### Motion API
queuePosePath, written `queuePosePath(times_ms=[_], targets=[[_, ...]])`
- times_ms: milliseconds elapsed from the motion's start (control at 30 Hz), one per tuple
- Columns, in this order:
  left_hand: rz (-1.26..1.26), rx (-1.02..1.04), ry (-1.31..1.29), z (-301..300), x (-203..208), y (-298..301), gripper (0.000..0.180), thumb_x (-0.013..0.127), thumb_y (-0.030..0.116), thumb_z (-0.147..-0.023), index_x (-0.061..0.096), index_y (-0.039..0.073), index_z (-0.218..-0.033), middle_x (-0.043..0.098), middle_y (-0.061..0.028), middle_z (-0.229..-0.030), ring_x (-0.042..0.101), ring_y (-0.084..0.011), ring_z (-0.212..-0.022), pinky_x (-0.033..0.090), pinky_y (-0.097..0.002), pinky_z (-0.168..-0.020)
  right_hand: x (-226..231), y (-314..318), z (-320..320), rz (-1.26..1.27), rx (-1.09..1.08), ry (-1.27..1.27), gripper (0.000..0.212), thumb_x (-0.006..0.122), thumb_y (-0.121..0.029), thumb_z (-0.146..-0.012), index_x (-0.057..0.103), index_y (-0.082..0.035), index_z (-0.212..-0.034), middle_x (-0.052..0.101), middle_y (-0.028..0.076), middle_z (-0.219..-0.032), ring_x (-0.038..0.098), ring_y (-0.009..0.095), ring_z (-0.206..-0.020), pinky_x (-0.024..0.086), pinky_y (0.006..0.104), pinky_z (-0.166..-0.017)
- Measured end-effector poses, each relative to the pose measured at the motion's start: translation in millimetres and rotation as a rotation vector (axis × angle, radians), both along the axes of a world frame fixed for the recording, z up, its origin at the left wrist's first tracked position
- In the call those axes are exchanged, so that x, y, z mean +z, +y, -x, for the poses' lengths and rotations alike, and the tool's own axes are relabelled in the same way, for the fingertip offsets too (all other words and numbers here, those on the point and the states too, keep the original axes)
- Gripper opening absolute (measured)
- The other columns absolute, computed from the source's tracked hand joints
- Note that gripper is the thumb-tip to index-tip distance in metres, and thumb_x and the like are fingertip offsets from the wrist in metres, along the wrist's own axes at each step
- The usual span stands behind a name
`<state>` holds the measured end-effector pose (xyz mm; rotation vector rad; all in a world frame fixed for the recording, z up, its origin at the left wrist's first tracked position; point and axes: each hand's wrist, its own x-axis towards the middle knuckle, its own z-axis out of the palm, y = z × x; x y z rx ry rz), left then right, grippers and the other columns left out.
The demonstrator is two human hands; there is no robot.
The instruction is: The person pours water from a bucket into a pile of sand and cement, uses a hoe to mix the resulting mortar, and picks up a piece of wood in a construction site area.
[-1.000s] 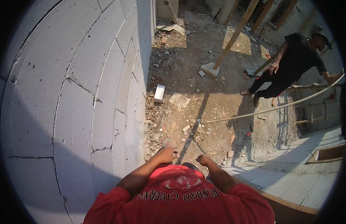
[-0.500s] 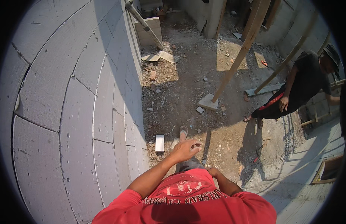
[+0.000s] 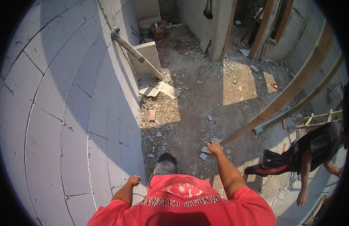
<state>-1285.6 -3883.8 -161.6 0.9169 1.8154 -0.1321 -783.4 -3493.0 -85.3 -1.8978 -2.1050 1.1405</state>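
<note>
The right hand (image 3: 214,146) is reaching out forward and to the right, fingers spread and half open, hanging in the air above the rubble-strewn ground (image 3: 189,98). In the picture it is lining up with the lower end of a long bamboo pole (image 3: 291,90), but I cannot tell whether it is touching the pole or gripping anything; nothing is showing inside the palm. The left hand (image 3: 134,180) is sitting low and close to the body, curled into a loose fist right beside the grey block wall (image 3: 57,113); whether it is holding something is not clear.

Between the two arms a dark shoe (image 3: 166,165) is sticking out past the hem of the red shirt (image 3: 182,203), pointing toward the dirt below.

The block wall is curving up the whole left side. A grey pipe (image 3: 135,52) is leaning out from it toward a loose concrete block (image 3: 148,56) further back. Broken slabs and a brick (image 3: 152,115) are lying near the wall's foot. A second bamboo pole (image 3: 313,94) is running alongside the first. At the right edge another person in dark clothing (image 3: 313,150) is crouching barefoot, well apart from the hands.
</note>
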Motion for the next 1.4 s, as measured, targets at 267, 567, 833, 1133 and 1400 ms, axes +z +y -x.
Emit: queuePosePath(times_ms=[267, 567, 833, 1133, 1400], targets=[[0.477, 0.589, -0.155, 127.2, 23.5, 201.0, 0.035, 0.057, 0.021, -0.096, 0.055, 0.007, -0.128, 0.060, -0.0093, -0.132, 0.066, -0.0253, -0.096, 0.057, -0.0388, -0.071, -123.2, 173.7, -16.7, -0.039, 0.470, -0.280, 0.041, 0.049, -0.043, -0.097, 0.066, -0.014, -0.120, 0.062, 0.014, -0.127, 0.059, 0.034, -0.116, 0.046, 0.0446, -0.100], [-0.324, 0.115, -0.057, 130.9, 40.3, 794.3, 0.030, 0.062, 0.029, -0.087, 0.068, 0.008, -0.107, 0.068, -0.0092, -0.094, 0.066, -0.0224, -0.080, 0.053, -0.0362, -0.071, -99.3, 323.7, 24.5, 0.263, 0.551, -0.377, 0.038, 0.074, -0.021, -0.073, 0.068, -0.016, -0.110, 0.071, 0.009, -0.106, 0.067, 0.031, -0.097, 0.054, 0.0427, -0.082], [-0.779, -0.247, -0.388, -53.6, 152.8, 1170.6, 0.035, 0.063, 0.034, -0.088, 0.069, 0.008, -0.111, 0.071, -0.0153, -0.103, 0.067, -0.0297, -0.098, 0.051, -0.0383, -0.085, -133.5, 558.8, 66.9, 0.297, 0.512, -0.317, 0.049, 0.072, -0.046, -0.072, 0.071, -0.012, -0.107, 0.070, 0.014, -0.110, 0.066, 0.034, -0.102, 0.051, 0.0441, -0.090], [-0.180, -0.482, -0.242, 51.0, 101.6, 1258.1, 0.053, 0.058, 0.046, -0.090, 0.064, 0.004, -0.121, 0.062, -0.0235, -0.124, 0.058, -0.0377, -0.119, 0.045, -0.0438, -0.100, -88.6, 977.8, 144.0, -0.101, 0.572, -0.372, 0.027, 0.050, -0.022, -0.091, 0.070, -0.006, -0.099, 0.070, 0.016, -0.104, 0.065, 0.034, -0.102, 0.052, 0.0475, -0.089], [-0.537, -0.524, 0.097, 146.2, 121.2, 1443.9, 0.047, 0.064, 0.042, -0.087, 0.067, 0.004, -0.115, 0.065, -0.0234, -0.115, 0.061, -0.0381, -0.112, 0.047, -0.0474, -0.097, -63.2, 1277.5, 246.5, -0.224, 0.320, -0.133, 0.019, 0.062, -0.023, -0.083, 0.069, -0.011, -0.095, 0.068, 0.014, -0.105, 0.065, 0.034, -0.099, 0.054, 0.0449, -0.084]])
